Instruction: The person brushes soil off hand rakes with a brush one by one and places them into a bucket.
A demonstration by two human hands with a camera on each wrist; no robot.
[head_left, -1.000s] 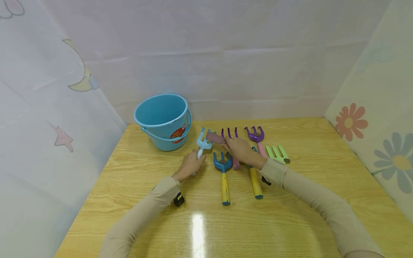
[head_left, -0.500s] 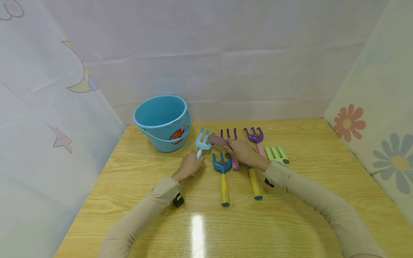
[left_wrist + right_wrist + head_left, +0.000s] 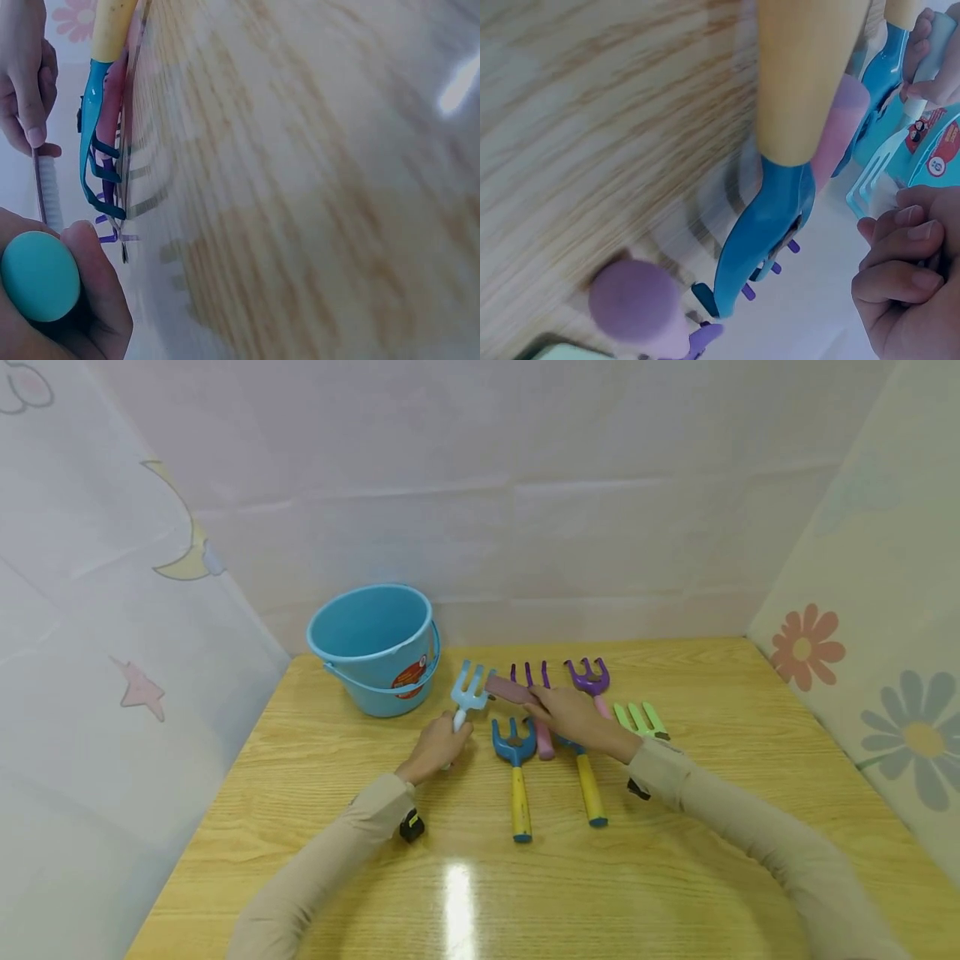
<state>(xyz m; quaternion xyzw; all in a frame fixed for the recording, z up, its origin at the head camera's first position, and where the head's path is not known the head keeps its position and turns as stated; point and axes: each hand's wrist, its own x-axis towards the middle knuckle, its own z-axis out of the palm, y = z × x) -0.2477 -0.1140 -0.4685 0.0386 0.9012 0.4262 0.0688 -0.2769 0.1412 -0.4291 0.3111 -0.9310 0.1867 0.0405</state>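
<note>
The light-blue fork [image 3: 469,699] is gripped by its handle [image 3: 459,721] in the left hand [image 3: 435,747], fingers curled, apparently so its tines are left exposed to the brush [image 3: 509,689] pinched in the right hand [image 3: 573,718]; the bucket [image 3: 367,675] is set nearby.

The right hand [image 3: 576,718] has shifted a little to its right, drawing the flat mauve-backed brush [image 3: 512,688] with pale bristles the same way across the pale-blue four-tined hand fork [image 3: 470,689]; the brush's tip now lies nearer the fork's rightmost tine. The beige fabric right sleeve [image 3: 663,770] has moved along too. As far as the partly covered view shows, the hand now hides the tip of the blue-headed fork [image 3: 591,789] with a yellow handle.
</note>
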